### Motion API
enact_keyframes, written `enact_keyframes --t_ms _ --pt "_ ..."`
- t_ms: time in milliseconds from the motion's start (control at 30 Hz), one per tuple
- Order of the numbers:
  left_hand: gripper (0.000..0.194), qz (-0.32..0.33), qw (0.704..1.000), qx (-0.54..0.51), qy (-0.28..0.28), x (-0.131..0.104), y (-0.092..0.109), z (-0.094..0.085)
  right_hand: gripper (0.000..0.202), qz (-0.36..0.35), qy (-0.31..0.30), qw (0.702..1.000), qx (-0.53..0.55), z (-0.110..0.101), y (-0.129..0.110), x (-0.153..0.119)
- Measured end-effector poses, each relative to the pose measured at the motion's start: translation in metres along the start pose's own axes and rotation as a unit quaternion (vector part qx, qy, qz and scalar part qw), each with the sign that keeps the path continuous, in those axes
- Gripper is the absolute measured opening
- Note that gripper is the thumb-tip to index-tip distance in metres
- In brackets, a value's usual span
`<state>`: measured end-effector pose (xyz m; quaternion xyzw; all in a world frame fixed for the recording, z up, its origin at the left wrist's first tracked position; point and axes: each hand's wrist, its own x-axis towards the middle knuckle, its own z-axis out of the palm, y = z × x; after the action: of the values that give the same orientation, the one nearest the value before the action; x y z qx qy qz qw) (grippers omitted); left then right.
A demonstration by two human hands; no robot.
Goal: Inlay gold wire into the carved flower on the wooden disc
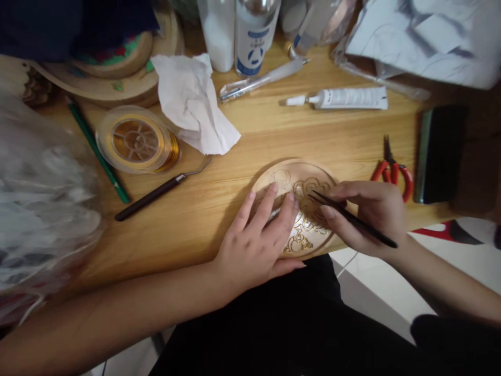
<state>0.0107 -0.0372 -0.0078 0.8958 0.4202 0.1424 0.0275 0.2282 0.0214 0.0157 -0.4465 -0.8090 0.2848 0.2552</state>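
On the table (pixel 203 203), the spool (pixel 136 140) sits between the pencil (pixel 97 149) on its left and the tissue (pixel 195 104) on its right; the pliers (pixel 392 169) lie right of the round tray (pixel 266 175), beside the phone (pixel 440 154).

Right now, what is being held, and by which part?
Black tweezers, pinched by the right hand nearer the points than the back end. The left hand rests spread on the wooden plate.

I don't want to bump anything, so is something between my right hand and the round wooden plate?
Nothing visible: your right hand holds black tweezers whose tips reach the curly pattern on the round wooden plate. Your left hand lies on the plate close by, covering part of it; the red-handled pliers lie off it.
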Motion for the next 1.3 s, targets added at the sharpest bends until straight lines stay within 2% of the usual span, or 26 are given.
enact_keyframes --t_ms 100,200,433,567,667,800,933,1167,1300 --pt "0.08 0.001 1.0 -0.003 0.001 0.0 0.0 0.0 0.025 0.016 0.056 0.998 0.032 0.003 0.002 -0.004" --pt "0.081 0.002 1.0 -0.002 0.001 0.0 -0.001 -0.001 0.028 -0.001 0.073 0.995 0.069 0.002 0.002 -0.002" --pt "0.08 0.019 1.0 0.01 0.001 0.001 -0.002 -0.002 0.021 -0.001 0.064 0.994 0.093 -0.006 -0.002 0.002" --pt "0.078 0.02 1.0 0.006 -0.005 0.003 -0.003 -0.003 0.027 -0.007 0.057 0.994 0.096 -0.013 0.0 0.003" --pt "0.078 0.023 1.0 0.0 -0.002 0.004 -0.003 -0.004 0.031 -0.043 0.017 0.994 0.099 -0.021 0.003 0.008" --pt "0.077 0.018 1.0 -0.014 -0.008 0.004 -0.003 -0.005 0.024 -0.121 -0.097 0.982 0.11 -0.034 0.01 0.023" --pt "0.077 0.013 1.0 -0.018 -0.015 0.004 -0.003 -0.006 0.021 -0.146 -0.186 0.966 0.108 -0.039 0.015 0.039" --pt "0.077 0.014 0.999 -0.024 -0.02 0.005 -0.003 -0.006 0.02 -0.177 -0.239 0.953 0.06 -0.04 0.019 0.055" --pt "0.079 0.015 0.999 -0.021 -0.02 0.004 -0.003 -0.005 0.02 -0.181 -0.237 0.952 0.064 -0.041 0.021 0.058"
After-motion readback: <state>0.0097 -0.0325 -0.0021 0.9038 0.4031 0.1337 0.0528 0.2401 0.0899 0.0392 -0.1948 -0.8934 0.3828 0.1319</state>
